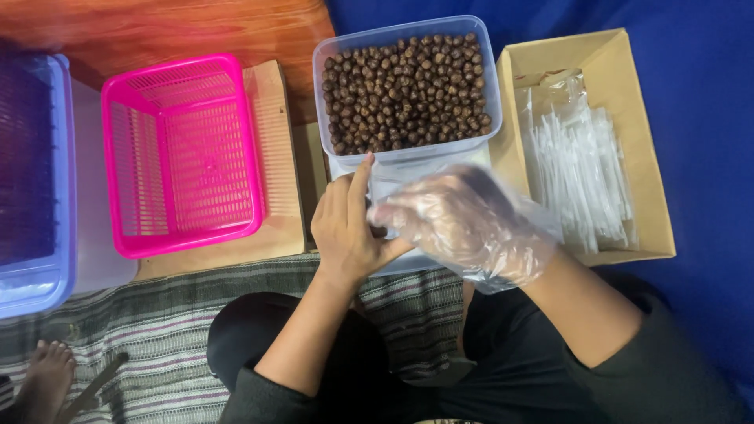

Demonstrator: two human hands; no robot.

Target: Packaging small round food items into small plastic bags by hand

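My left hand (345,228) is bare, with its fingers curled around a small clear plastic bag (386,182) that is hard to make out. My right hand (455,220) wears a loose clear plastic glove and touches the left hand at the bag's mouth, where a dark brown ball shows between the fingers. Just beyond both hands stands a clear plastic tub (408,149) filled with several small dark brown balls (404,90).
A pink mesh basket (126,180) sits on a wooden board to the left, with a blue basket (47,275) beside it. An open cardboard box (652,196) of clear plastic bags stands at the right. Another person's bare foot (47,377) rests on the striped mat at bottom left.
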